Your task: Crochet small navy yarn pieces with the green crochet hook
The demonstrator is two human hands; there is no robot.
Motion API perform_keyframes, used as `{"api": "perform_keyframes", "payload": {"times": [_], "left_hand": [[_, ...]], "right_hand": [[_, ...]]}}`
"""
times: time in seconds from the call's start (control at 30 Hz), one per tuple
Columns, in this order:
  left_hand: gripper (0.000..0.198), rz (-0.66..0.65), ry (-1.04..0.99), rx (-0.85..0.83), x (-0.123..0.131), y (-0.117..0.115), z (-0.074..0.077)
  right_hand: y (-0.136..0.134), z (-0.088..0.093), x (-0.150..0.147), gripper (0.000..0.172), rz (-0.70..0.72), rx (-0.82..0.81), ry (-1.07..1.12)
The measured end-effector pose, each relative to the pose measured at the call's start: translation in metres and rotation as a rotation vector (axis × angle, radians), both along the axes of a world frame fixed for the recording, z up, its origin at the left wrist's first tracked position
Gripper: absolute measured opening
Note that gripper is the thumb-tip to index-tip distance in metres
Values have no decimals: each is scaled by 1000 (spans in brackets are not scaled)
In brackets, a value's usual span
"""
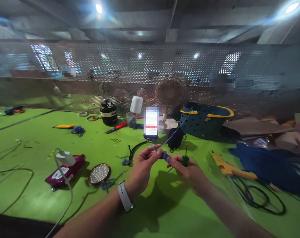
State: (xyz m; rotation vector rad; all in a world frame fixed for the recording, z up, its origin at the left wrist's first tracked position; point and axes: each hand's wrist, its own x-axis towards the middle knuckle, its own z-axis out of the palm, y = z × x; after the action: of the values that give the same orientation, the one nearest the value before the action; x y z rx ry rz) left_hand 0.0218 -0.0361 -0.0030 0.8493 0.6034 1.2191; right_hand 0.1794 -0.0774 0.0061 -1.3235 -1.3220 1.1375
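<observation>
Above the tabletop (pixel 97 145) I see the small blue yarn piece (pixel 165 156) pinched by the left hand (pixel 145 162) and right hand (pixel 188 167) alike, its long axis bridging them, sloping down rightward.

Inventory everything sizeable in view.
table: 1, green, beneath
perforated partition: 1, grey, behind
basket: 1, dark teal, back right
fan: 1, brown, back
phone: 1, white screen, before fan
container: 1, white, back centre
flask: 1, black, back left
socket block: 1, purple, left
studded disc: 1, silver, left
glue gun: 1, yellow, right
cloth: 1, blue, far right
yarn piece: 1, blue, centre
yarn strand: 1, blue, toward basket
green-handled tool: 1, green, centre right
wristband: 1, white, front centre
left hand: 1, bare, on yarn piece
right hand: 1, bare, on yarn piece
</observation>
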Motion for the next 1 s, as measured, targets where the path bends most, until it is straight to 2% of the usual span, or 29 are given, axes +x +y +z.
{"api": "perform_keyframes", "payload": {"times": [0.1,0.2,0.3,0.47,0.67,0.8,1.0], "left_hand": [[26,-34,79,6,-3,3,1],[21,-124,177,-30,-7,6,1],[19,-180,214,-54,-9,8,2],[19,-290,147,-57,-8,8,4],[21,-227,139,18,-4,4,3],[18,-199,165,71,-3,0,4],[19,-263,174,55,-6,6,3]], "right_hand": [[0,10,9,36,83,12,-78],[3,14,22,31,172,14,-124],[6,11,29,28,190,16,-127],[7,6,29,28,192,-44,-6],[8,0,28,38,166,-53,77],[8,2,24,34,150,-50,18],[7,12,29,33,317,-71,-118]]}}
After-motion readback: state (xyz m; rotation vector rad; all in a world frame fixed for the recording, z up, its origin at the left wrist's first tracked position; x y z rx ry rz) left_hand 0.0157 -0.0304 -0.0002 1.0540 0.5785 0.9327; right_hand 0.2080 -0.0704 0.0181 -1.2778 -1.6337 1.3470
